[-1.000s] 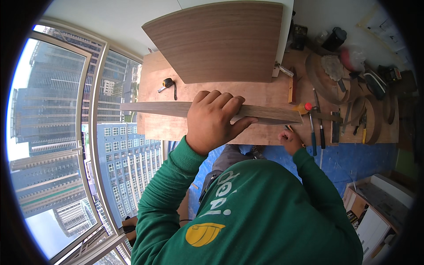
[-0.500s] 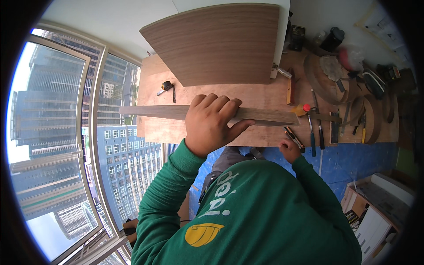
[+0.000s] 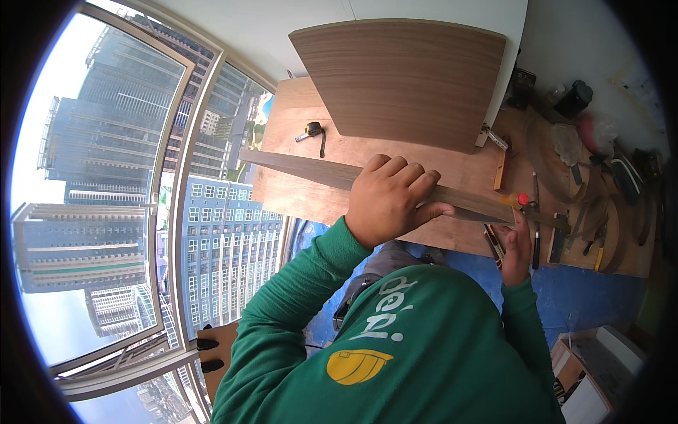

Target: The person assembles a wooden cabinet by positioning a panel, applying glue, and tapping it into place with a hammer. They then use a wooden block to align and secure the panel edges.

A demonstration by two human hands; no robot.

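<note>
My left hand (image 3: 393, 196) is closed over the upper side of a long, wood-grained board (image 3: 304, 169), with fingers on the far face and thumb on the near one. The board is held edge-up above the workbench, slanting from upper left to lower right. At its right end is my right hand (image 3: 518, 253), with its fingers stretched up and apart; the fingertips are at the board's corner, and whether they touch it I cannot tell. Just beside that hand lies a slim dark tool with orange edges (image 3: 494, 242), partly hidden by the fingers.
A large wood-grained panel (image 3: 402, 85) stands at the back of the plywood workbench (image 3: 289, 191). Left of it lies a tape measure (image 3: 312, 130). On the right are a red-capped yellow bottle (image 3: 522, 200), long-handled tools and curled edging strips (image 3: 613, 237). A window (image 3: 106, 177) fills the left side.
My right hand has risen from beside the dark tool to the board's right end, its curled fingers now straightened. The view has turned, shifting the scene rightward; my left hand keeps its grip.
</note>
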